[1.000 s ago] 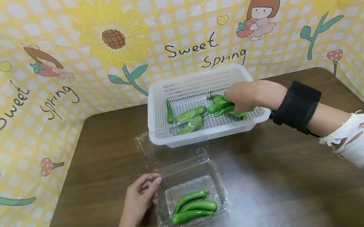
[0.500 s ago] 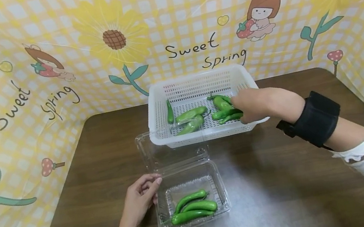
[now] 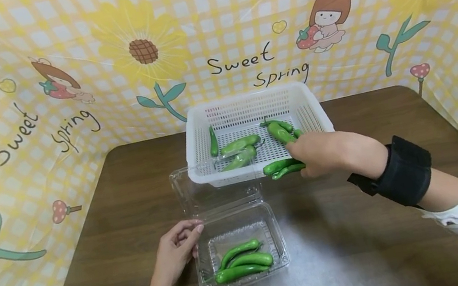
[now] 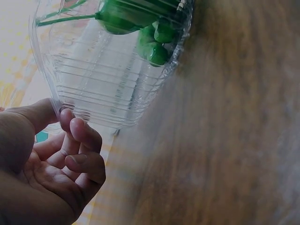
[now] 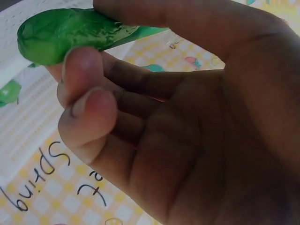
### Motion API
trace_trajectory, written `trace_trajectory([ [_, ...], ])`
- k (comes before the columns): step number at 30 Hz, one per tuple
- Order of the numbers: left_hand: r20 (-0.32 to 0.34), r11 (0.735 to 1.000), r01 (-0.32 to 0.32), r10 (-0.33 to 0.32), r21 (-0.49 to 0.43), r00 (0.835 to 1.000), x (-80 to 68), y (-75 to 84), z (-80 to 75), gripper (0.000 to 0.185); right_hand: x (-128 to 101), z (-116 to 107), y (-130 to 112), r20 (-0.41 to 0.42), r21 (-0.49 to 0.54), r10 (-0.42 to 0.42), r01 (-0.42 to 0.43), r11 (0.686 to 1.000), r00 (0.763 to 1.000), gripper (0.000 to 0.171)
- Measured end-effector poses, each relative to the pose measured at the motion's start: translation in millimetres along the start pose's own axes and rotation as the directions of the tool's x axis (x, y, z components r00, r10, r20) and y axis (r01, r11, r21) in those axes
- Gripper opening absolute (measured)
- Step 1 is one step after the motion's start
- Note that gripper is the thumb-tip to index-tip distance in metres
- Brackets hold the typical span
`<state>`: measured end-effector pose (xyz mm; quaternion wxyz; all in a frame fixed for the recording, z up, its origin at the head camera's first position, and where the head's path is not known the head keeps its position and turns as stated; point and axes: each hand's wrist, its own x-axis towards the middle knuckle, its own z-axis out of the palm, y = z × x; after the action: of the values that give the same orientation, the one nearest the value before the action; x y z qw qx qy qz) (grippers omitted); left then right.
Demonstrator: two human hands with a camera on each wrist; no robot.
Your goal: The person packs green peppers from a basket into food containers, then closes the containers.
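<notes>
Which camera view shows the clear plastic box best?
The head view, where the clear plastic box appears nearly whole, lid open. The left wrist view shows only part, pinched by the left hand; the right wrist view shows none.

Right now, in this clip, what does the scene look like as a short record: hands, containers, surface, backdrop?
left hand: pinches the clear container at its edge
right hand: holds green peppers near the white basket
clear container: lid open, three long peppers inside
white basket: more green vegetables inside
table: dark wood grain
backdrop: yellow-and-white check, "Sweet Spring" lettering
</notes>
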<state>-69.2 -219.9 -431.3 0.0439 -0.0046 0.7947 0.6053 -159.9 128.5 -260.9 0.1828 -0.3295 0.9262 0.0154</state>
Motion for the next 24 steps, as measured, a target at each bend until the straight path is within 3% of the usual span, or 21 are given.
trace_trajectory([
  [24,-0.020,1.000,0.020,-0.020,0.015,1.000,-0.1,2.1,1.3,0.026,4,20,-47,-0.018,0.042,-0.115,0.116,0.992,0.993,0.012],
])
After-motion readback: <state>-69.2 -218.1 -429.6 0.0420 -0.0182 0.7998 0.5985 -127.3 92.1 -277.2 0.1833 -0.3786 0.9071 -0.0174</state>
